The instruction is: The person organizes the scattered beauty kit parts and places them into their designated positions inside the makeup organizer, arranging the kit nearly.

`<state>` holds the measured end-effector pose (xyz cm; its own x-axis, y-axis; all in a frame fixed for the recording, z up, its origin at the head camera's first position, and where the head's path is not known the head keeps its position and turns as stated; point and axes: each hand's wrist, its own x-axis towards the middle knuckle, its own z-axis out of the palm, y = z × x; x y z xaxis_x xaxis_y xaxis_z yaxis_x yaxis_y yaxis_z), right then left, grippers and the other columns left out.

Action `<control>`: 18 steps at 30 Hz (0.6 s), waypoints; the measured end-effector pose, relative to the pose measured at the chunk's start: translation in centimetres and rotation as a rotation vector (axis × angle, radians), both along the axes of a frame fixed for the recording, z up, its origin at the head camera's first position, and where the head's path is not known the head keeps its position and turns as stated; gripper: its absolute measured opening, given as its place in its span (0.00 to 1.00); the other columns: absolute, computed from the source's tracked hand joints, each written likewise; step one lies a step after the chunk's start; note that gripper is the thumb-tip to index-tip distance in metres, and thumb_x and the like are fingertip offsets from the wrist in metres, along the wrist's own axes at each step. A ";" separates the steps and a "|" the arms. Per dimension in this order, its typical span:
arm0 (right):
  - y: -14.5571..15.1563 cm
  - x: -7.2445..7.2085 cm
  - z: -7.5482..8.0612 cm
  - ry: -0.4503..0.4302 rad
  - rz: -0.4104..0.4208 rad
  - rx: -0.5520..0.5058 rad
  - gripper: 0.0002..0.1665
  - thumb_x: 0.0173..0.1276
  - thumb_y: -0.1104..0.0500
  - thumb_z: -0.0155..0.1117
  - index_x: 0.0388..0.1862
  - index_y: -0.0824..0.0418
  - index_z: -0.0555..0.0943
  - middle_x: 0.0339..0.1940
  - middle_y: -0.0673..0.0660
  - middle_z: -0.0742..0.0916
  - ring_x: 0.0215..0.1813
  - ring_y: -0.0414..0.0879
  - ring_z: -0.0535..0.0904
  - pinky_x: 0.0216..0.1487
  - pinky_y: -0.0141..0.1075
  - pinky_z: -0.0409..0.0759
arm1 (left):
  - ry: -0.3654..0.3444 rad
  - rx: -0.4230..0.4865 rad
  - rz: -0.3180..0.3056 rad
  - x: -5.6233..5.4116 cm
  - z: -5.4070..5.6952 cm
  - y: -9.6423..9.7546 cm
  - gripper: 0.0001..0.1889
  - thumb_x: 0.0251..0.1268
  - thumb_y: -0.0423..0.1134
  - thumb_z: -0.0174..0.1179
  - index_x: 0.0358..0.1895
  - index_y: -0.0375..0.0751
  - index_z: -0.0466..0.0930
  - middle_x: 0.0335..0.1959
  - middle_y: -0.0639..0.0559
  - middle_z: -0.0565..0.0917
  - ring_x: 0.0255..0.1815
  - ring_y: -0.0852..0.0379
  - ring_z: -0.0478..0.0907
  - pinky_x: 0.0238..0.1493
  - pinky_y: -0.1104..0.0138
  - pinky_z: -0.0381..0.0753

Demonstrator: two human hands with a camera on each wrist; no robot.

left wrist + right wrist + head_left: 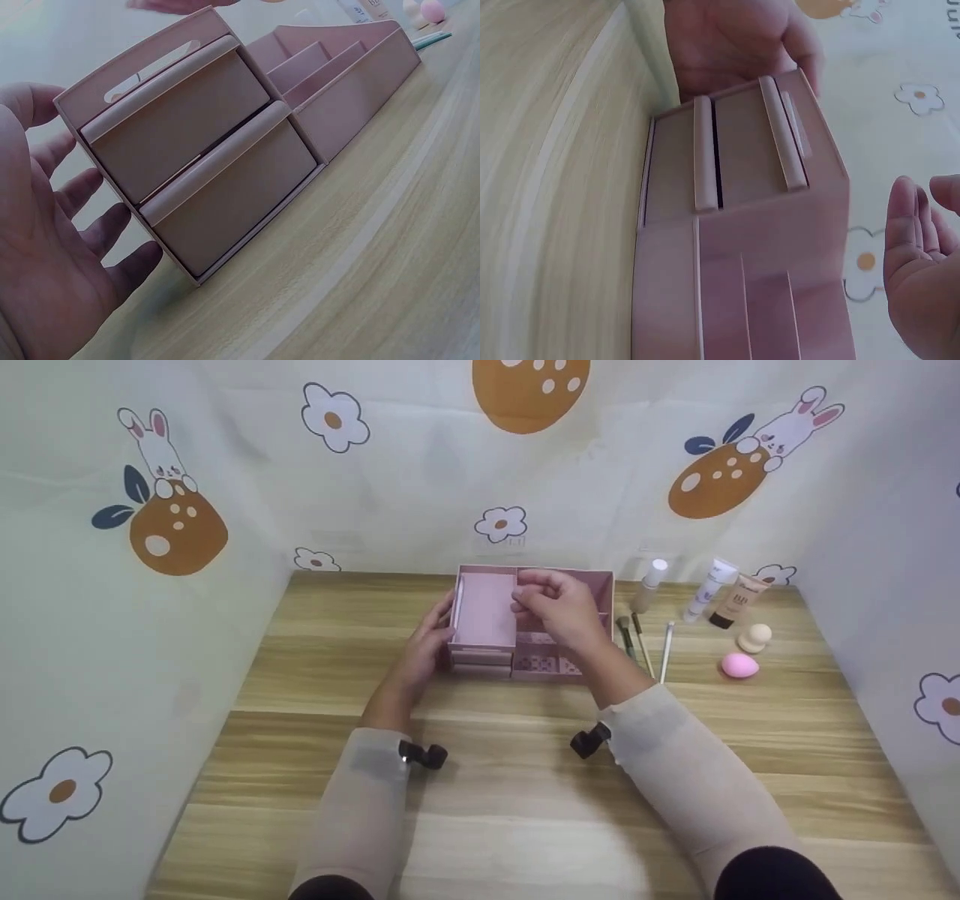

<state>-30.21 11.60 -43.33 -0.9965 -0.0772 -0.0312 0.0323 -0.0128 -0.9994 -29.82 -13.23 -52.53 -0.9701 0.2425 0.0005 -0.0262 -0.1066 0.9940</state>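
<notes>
A pink desktop organizer (pixel 485 611) stands on the table, with two closed drawers (pixel 187 127) on its left half and divided compartments (pixel 322 71) on its right. In its top left tray lies a thin pale stick-like thing (pixel 459 607) along the left wall. My left hand (pixel 424 652) rests against the organizer's left side, fingers extended and touching it. Above the middle of the organizer hovers my right hand (pixel 566 611), fingers loosely bent. In the right wrist view, nothing shows between that hand's thumb and fingers, and it is apart from the organizer.
Right of the organizer lie several makeup brushes (pixel 667 652). Behind them stand a white-capped bottle (pixel 649 586), a white tube (pixel 709 591) and a beige tube (pixel 739 600). A beige sponge (pixel 754 638) and a pink sponge (pixel 739 665) sit farther right. Patterned cloth walls (pixel 405 495) surround the table.
</notes>
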 end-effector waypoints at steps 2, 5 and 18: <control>1.4 0.4 -0.2 0.014 -0.016 -0.019 0.22 0.74 0.64 0.70 0.65 0.69 0.82 0.47 0.64 0.91 0.41 0.45 0.92 0.51 0.43 0.92 | 0.002 0.008 -0.004 0.0 0.0 0.0 0.33 0.79 0.42 0.52 0.84 0.65 0.63 0.88 0.52 0.61 0.89 0.48 0.55 0.89 0.49 0.51; 3.7 1.0 -0.5 0.031 -0.042 -0.049 0.19 0.75 0.65 0.69 0.62 0.67 0.83 0.48 0.66 0.91 0.40 0.45 0.92 0.49 0.40 0.93 | -0.005 0.004 -0.001 0.1 0.1 -0.1 0.33 0.79 0.43 0.52 0.84 0.66 0.63 0.88 0.52 0.60 0.89 0.48 0.54 0.89 0.48 0.52; 13.9 3.3 -2.6 0.019 -0.163 -0.149 0.08 0.75 0.67 0.68 0.51 0.60 0.86 0.36 0.53 0.93 0.35 0.42 0.90 0.43 0.34 0.92 | 0.036 -0.033 -0.016 0.2 -0.1 -0.2 0.33 0.80 0.41 0.49 0.84 0.69 0.62 0.88 0.59 0.60 0.90 0.50 0.54 0.90 0.48 0.50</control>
<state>-26.87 25.45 -45.97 -0.9965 0.0829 -0.0122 -0.0016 -0.1643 -0.9864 -29.61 -13.45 -52.64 -0.9656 0.2584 0.0274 0.0085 -0.0739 0.9972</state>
